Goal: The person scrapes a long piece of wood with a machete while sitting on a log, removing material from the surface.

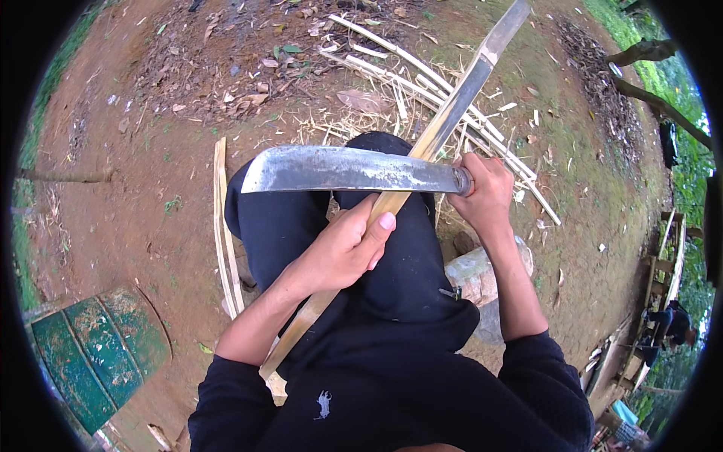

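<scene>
A long split bamboo strip (452, 111) slants across my lap, from near my left elbow up to the far right. My left hand (348, 242) is wrapped round it a little below the blade. In my right hand (486, 188) is the handle of a machete (324, 169), its broad, worn grey blade pointing left over my knees. The blade lies across the bamboo strip just beyond my left hand; whether it cuts into the strip I cannot tell. The strip's far part is dark, and its near part is pale and shaved.
Several pale split strips (429, 90) and shavings (331, 134) lie on the dirt ahead. More long strips (224, 226) rest beside my left leg. A green rusty drum (102, 354) lies at the lower left. A pale log or stone (474, 277) sits by my right leg.
</scene>
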A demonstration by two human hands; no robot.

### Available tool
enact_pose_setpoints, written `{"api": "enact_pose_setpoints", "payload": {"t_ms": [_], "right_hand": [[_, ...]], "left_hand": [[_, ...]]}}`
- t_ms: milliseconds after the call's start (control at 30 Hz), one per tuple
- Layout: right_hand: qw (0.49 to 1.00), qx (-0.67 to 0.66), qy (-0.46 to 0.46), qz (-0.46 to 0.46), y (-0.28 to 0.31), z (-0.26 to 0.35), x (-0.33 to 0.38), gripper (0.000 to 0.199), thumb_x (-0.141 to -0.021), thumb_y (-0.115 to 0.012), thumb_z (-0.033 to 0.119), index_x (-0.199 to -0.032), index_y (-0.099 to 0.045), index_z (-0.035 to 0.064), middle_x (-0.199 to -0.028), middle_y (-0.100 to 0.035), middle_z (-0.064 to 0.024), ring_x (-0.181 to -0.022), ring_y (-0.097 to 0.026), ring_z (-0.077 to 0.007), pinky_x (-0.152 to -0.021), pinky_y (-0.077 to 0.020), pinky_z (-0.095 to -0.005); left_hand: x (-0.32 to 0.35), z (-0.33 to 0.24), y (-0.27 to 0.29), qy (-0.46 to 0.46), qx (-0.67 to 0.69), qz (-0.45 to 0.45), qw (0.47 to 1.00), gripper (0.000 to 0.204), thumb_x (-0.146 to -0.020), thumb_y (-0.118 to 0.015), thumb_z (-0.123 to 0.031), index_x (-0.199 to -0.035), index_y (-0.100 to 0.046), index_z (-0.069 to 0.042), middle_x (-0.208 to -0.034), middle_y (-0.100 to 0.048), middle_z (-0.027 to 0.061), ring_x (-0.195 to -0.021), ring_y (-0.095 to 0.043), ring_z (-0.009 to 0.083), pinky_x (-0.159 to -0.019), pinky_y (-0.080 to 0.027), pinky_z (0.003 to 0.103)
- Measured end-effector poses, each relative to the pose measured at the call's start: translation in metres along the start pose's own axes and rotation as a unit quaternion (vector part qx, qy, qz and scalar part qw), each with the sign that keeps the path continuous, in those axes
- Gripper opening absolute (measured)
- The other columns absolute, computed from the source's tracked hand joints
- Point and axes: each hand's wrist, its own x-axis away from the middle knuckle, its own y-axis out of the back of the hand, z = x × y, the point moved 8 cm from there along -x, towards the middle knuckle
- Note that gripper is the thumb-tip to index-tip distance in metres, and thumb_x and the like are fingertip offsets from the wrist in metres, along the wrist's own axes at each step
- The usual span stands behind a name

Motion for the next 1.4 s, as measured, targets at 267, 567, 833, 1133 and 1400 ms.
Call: {"api": "enact_pose_setpoints", "payload": {"t_ms": [267, 567, 833, 1133, 1400], "right_hand": [[0.959, 0.100, -0.262, -0.036, 0.020, -0.102, -0.028, 0.009, -0.078, -0.072, 0.013, -0.077, -0.066, 0.0065, -0.062, -0.067, -0.0093, -0.060, -0.067, -0.0220, -0.062, -0.0523, -0.0384], [0.961, -0.082, -0.247, -0.098, 0.045, -0.069, 0.016, 0.012, -0.081, -0.067, 0.010, -0.072, -0.065, 0.0014, -0.055, -0.058, -0.0101, -0.048, -0.052, -0.0171, -0.050, -0.0409, -0.0389], [0.998, -0.029, -0.002, -0.052, 0.008, 0.006, 0.015, 0.024, -0.054, -0.068, 0.006, -0.077, -0.065, 0.0129, -0.058, -0.059, -0.0045, -0.052, -0.062, -0.0263, -0.052, -0.0468, -0.0412], [0.988, -0.073, -0.096, -0.093, 0.005, -0.008, 0.058, 0.010, -0.067, -0.069, 0.011, -0.074, -0.062, 0.0102, -0.059, -0.058, -0.0066, -0.057, -0.062, -0.0301, -0.055, -0.0449, -0.0431], [0.980, -0.039, -0.123, -0.148, 0.047, -0.016, 0.073, 0.009, -0.070, -0.070, 0.012, -0.072, -0.062, 0.0107, -0.059, -0.058, -0.0063, -0.057, -0.061, -0.0297, -0.056, -0.0429, -0.0426]], "left_hand": [[0.000, 0.010, 0.006, -0.010, 0.066, -0.045, 0.997, 0.033, -0.112, -0.037, -0.035, -0.103, -0.049, -0.005, -0.059, -0.045, -0.0018, -0.042, -0.038, 0.0050, -0.041, -0.035, 0.022], [0.000, 0.012, 0.007, 0.013, 0.104, -0.034, 0.994, 0.036, -0.112, -0.036, -0.037, -0.105, -0.050, -0.004, -0.059, -0.046, -0.0012, -0.041, -0.040, 0.0046, -0.039, -0.035, 0.021], [-0.002, 0.009, 0.000, 0.031, 0.101, -0.033, 0.994, 0.035, -0.111, -0.039, -0.035, -0.107, -0.050, -0.002, -0.058, -0.047, 0.0001, -0.039, -0.040, 0.0058, -0.036, -0.034, 0.022], [-0.005, 0.010, -0.022, 0.005, 0.039, 0.013, 0.999, 0.031, -0.112, -0.036, -0.032, -0.109, -0.047, -0.002, -0.058, -0.046, 0.0012, -0.038, -0.040, 0.0052, -0.036, -0.035, 0.021], [-0.014, -0.016, -0.048, 0.004, 0.043, 0.077, 0.996, 0.035, -0.112, -0.032, -0.035, -0.109, -0.047, -0.003, -0.058, -0.047, 0.0017, -0.039, -0.040, 0.0053, -0.037, -0.036, 0.020]]}}
